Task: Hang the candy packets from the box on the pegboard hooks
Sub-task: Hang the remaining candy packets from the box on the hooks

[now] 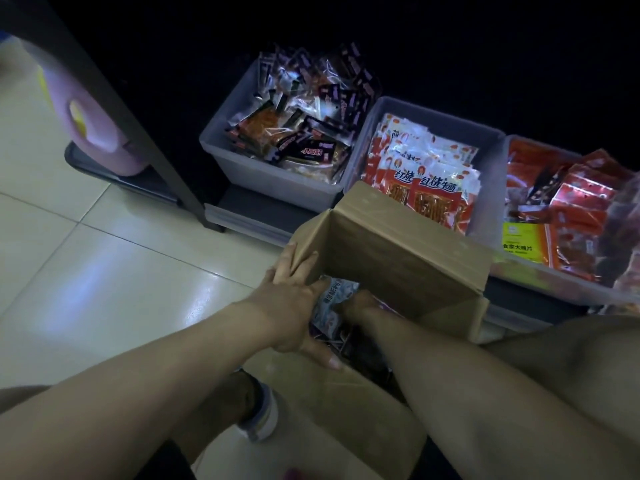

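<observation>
An open brown cardboard box [398, 251] stands on the floor in front of me. My left hand [298, 306] grips the box's left wall, fingers over its rim and thumb along the near side. My right hand [360, 306] reaches down inside the box, its fingers closed on a pale blue-white candy packet [330, 299]. More packets lie dark in the bottom of the box [349, 344]. No pegboard or hooks are in view.
Three grey plastic bins of snack packets sit on a low shelf behind the box: dark mixed packets [242, 164], red-and-white packets [485, 133], red packets [519, 271]. A pink jug [93, 126] stands left, beyond a dark shelf post [138, 123]. Pale floor tiles [104, 271] spread left.
</observation>
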`<state>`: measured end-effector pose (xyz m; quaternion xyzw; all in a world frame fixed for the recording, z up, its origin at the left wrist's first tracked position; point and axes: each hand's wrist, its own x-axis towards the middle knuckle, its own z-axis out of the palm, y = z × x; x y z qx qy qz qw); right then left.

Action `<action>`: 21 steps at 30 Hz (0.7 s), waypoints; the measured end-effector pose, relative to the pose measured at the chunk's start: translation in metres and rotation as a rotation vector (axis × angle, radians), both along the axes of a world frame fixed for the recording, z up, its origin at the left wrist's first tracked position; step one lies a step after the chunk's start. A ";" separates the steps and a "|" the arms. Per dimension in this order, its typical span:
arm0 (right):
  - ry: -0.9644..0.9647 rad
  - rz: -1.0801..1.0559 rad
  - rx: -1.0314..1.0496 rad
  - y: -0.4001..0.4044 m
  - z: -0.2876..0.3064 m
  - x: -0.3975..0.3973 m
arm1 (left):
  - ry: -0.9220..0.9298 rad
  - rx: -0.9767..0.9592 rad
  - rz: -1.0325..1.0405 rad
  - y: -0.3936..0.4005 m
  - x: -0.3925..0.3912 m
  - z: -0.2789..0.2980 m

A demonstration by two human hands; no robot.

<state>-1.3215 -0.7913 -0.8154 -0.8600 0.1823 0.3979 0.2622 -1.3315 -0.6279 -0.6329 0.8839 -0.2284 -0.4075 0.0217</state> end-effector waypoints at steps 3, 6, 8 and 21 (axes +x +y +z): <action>-0.046 0.035 -0.007 0.013 0.021 0.002 | 0.010 -0.023 0.014 0.001 0.001 0.000; -0.090 0.266 -0.163 0.018 0.042 0.000 | 0.016 -0.021 0.021 0.000 0.002 0.002; -0.130 0.276 -0.171 0.015 0.066 0.002 | 0.017 -0.010 0.018 -0.002 0.004 0.005; -0.602 0.459 0.266 -0.064 0.296 -0.005 | -0.001 -0.792 0.453 -0.003 -0.002 0.025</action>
